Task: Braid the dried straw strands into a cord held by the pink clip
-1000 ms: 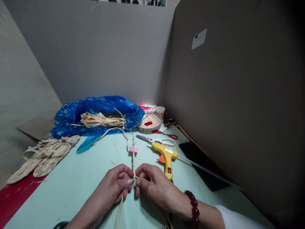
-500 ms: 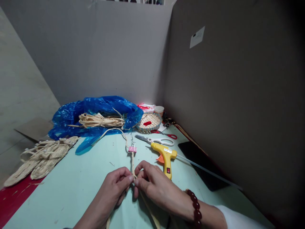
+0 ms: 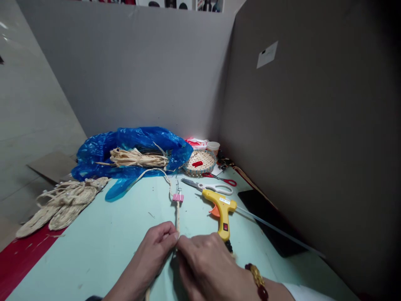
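At the near edge, your white sleeve [image 3: 302, 292] lay to the right, and a bracelet of dark red beads [image 3: 262, 292] with a gold piece circled your right wrist. A pale strand [image 3: 148, 294] showed beside your left forearm. Your left hand [image 3: 155, 246] was closed to a pinch, thumb and forefinger together on the lower part of a thin braided raffia cord [image 3: 178, 215]. Your right hand [image 3: 206, 259] was curled shut, its fingertips drawn in on the cord right next to the left ones; its back hid the lower end. The cord ran straight away from you, over the pale green table [image 3: 109, 238], to a pink binder clip [image 3: 178, 198] that gripped it, then curved on toward a blue plastic bag [image 3: 147, 134].

To the right of the cord lay a yellow glue gun [image 3: 224, 213], its clear glue stick [image 3: 278, 229] reaching over a flat black panel [image 3: 260, 202]. A pair of woven straw sandals [image 3: 67, 202] rested at the left edge. Beyond the glue gun were white-handled scissors [image 3: 203, 186], then red-handled scissors [image 3: 231, 182]. Farther off, a raffia bundle [image 3: 138, 159] lay in the open bag, beside a round woven basket [image 3: 206, 169] holding a red object [image 3: 197, 164]. A paper cup [image 3: 213, 147] stood behind the basket, before the grey partition [image 3: 125, 75].
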A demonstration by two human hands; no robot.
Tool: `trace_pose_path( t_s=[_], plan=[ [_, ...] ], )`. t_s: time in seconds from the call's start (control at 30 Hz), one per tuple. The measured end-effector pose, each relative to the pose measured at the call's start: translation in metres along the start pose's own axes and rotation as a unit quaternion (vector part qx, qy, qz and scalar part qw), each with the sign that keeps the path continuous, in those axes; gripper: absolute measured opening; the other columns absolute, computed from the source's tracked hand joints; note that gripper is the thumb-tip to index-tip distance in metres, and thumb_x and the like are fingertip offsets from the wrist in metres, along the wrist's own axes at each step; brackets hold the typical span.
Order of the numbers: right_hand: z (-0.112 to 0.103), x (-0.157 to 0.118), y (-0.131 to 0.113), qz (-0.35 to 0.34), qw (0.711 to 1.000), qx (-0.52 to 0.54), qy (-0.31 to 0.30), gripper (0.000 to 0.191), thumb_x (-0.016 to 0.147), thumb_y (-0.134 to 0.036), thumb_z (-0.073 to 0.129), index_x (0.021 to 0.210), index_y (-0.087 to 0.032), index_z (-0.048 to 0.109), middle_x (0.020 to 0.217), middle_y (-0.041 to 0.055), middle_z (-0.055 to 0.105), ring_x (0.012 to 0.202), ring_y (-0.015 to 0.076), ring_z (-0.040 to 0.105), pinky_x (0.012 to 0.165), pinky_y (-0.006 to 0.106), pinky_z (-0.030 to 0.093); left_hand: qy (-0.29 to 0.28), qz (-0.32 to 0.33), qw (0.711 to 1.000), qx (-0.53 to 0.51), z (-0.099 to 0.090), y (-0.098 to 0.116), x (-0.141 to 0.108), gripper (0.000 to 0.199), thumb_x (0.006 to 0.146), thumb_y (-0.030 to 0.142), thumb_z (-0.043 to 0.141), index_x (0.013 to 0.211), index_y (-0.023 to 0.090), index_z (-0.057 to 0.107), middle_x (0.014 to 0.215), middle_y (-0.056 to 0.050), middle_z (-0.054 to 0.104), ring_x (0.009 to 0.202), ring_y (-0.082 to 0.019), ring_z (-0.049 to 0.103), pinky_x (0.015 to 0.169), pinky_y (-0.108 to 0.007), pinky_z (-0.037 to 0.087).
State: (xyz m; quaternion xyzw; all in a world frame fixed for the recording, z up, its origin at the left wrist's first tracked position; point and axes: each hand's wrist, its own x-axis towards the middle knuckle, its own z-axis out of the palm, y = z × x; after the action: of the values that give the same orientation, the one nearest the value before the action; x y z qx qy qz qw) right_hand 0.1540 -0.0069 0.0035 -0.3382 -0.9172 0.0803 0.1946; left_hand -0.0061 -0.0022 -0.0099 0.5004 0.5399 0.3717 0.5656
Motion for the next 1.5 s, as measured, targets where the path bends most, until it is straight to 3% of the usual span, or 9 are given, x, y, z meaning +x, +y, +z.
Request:
trace_pose_path(
  t_s=[0.27,0.43,0.5,0.67,0.83,0.97,1.1,1.27,1.5],
  plan=[
    [0.02,-0.003,0.002,-0.132,0.982,-0.13,-0.025,0.005,0.084,-0.014,0.049,0.081,-0.016,0.052,0.064,0.0026,0.062,0.046,0.0152,0.052,0.04,0.03,0.017,-0.046,-0.069,0.99,-0.114,0.0,0.005,-0.003,0.035,0.073,0.049,0.066,0.069,0.019,0.048,0.044,0.014,0.023,0.042,-0.004,0.007,0.039,-0.02,0.004],
    [-0.007,0.003,0.004,0.046,0.995,0.055,0.073,0.02,0.09,-0.032,0.048,0.084,-0.017,0.06,0.078,0.006,0.066,0.073,0.0188,0.059,0.066,0.031,0.038,-0.038,-0.029,0.997,-0.063,0.001,0.01,-0.006,0.036,0.075,0.049,0.064,0.068,0.018,0.048,0.047,0.013,0.028,0.043,-0.005,0.016,0.041,-0.02,0.009],
    [-0.015,0.007,0.01,0.139,0.972,0.17,0.081,0.02,0.09,-0.034,0.05,0.095,-0.018,0.061,0.088,0.0066,0.066,0.085,0.0199,0.058,0.075,0.031,0.039,-0.033,-0.02,0.998,-0.045,0.001,0.012,-0.006,0.035,0.073,0.047,0.066,0.068,0.018,0.047,0.048,0.012,0.03,0.043,-0.005,0.018,0.042,-0.02,0.011],
    [-0.011,0.016,0.023,0.185,0.849,0.486,-0.093,0.02,0.089,-0.035,0.048,0.089,-0.016,0.057,0.074,0.0003,0.06,0.059,0.01,0.049,0.054,0.021,0.037,-0.013,0.019,0.999,0.037,-0.001,0.012,-0.003,0.029,0.074,0.043,0.063,0.067,0.017,0.051,0.054,0.006,0.046,0.049,-0.008,0.029,0.045,-0.02,0.019],
    [-0.004,0.02,0.024,0.217,0.865,0.452,-0.019,0.017,0.081,-0.027,0.055,0.074,-0.013,0.062,0.061,-0.0027,0.047,0.058,0.0092,0.038,0.05,0.02,0.028,0.008,0.057,0.988,0.14,-0.001,0.017,-0.006,0.021,0.08,0.037,0.054,0.07,0.018,0.051,0.059,0.007,0.038,0.058,-0.012,0.035,0.053,-0.023,0.027],
    [0.0,0.019,0.023,0.221,0.852,0.475,0.021,0.02,0.081,-0.029,0.057,0.07,-0.012,0.063,0.057,-0.0022,0.049,0.055,0.0096,0.039,0.051,0.022,0.028,0.048,0.085,0.96,0.264,0.003,0.028,-0.016,0.022,0.085,0.033,0.045,0.068,0.019,0.052,0.064,0.003,0.049,0.064,-0.016,0.045,0.059,-0.026,0.032],
    [0.0,0.017,0.023,0.212,0.877,0.428,0.048,0.023,0.083,-0.031,0.056,0.069,-0.014,0.063,0.059,0.0008,0.056,0.057,0.0126,0.047,0.054,0.024,0.033,0.077,0.102,0.942,0.312,0.006,0.038,-0.027,0.026,0.087,0.03,0.04,0.069,0.02,0.054,0.066,0.0,0.056,0.066,-0.018,0.051,0.062,-0.028,0.033],
    [0.0,0.015,0.024,0.187,0.918,0.347,0.045,0.026,0.085,-0.035,0.053,0.068,-0.017,0.062,0.06,0.0024,0.058,0.058,0.0158,0.05,0.055,0.027,0.036,0.097,0.099,0.943,0.304,0.008,0.038,-0.03,0.026,0.087,0.031,0.041,0.064,0.02,0.05,0.062,0.001,0.052,0.062,-0.016,0.047,0.059,-0.027,0.031],
    [0.004,0.015,0.026,0.202,0.9,0.385,0.023,0.025,0.084,-0.036,0.054,0.076,-0.017,0.069,0.068,0.0046,0.065,0.064,0.0178,0.056,0.06,0.027,0.04,0.078,0.149,0.919,0.357,0.013,0.022,-0.025,0.022,0.083,0.023,0.044,0.061,0.022,0.045,0.053,0.004,0.04,0.05,-0.013,0.035,0.05,-0.027,0.025]
  ],
)
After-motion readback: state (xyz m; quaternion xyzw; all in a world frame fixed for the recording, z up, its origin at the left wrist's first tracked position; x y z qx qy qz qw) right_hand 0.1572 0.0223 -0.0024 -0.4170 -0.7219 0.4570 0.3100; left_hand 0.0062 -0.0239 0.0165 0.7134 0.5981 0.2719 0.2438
